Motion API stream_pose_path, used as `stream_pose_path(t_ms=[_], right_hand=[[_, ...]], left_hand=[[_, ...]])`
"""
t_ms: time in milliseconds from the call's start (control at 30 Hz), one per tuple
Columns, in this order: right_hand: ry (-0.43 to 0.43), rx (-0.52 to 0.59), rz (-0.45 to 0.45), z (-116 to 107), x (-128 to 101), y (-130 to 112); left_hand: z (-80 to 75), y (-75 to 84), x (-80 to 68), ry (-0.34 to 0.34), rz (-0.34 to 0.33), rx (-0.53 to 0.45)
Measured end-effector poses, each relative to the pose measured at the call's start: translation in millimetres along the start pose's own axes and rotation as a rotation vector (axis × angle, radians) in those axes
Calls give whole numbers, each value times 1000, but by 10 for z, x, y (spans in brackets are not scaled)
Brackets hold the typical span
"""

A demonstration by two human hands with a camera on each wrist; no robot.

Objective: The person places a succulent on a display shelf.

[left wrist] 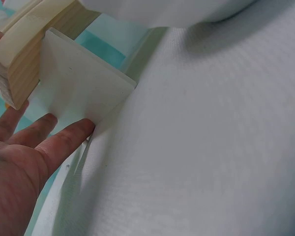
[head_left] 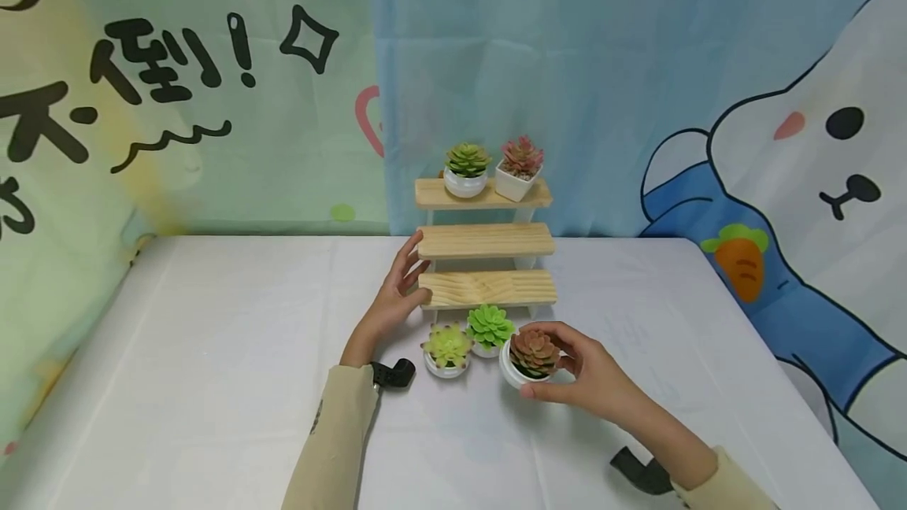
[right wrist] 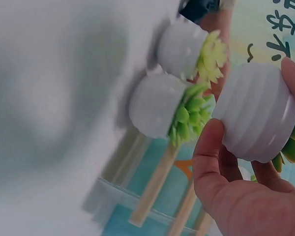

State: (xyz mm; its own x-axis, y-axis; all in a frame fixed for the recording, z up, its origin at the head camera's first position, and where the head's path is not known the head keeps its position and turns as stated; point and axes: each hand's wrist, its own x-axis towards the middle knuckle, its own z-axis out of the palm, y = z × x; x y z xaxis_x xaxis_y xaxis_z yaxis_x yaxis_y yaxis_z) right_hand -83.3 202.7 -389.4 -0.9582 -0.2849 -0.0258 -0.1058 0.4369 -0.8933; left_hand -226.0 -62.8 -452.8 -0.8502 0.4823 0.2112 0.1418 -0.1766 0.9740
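Held plant is brownish red, middle plant bright green, left plant yellow-green with reddish tips, pots white, shelves pale wood-grained.

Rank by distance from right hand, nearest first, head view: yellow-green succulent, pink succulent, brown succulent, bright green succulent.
From the right hand:
1. Brown succulent: held in it.
2. Bright green succulent: left, on the table.
3. Yellow-green succulent: farther left, also on the table.
4. Pink succulent: right side of the top shelf.
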Motion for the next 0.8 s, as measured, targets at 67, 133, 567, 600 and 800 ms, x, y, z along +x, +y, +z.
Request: stream_pose_path(t_ms=[67,133,567,600,800], right_hand=[[10,-8,-3,-24,43,-35],[18,-16,-12,-44,89,-63],[69,0,-18,-67,470,-151],[71,8,-11,-70,498,-158],[86,105,52,-120,688,-239]], left_hand=[[-2,-4,1,-1,0,-1],[-14,-54,17,-2,2,0],[-65,-315,81,24,18,13],[-65,-316,79,24,16,16],[-67,-296,80,29,23,17]])
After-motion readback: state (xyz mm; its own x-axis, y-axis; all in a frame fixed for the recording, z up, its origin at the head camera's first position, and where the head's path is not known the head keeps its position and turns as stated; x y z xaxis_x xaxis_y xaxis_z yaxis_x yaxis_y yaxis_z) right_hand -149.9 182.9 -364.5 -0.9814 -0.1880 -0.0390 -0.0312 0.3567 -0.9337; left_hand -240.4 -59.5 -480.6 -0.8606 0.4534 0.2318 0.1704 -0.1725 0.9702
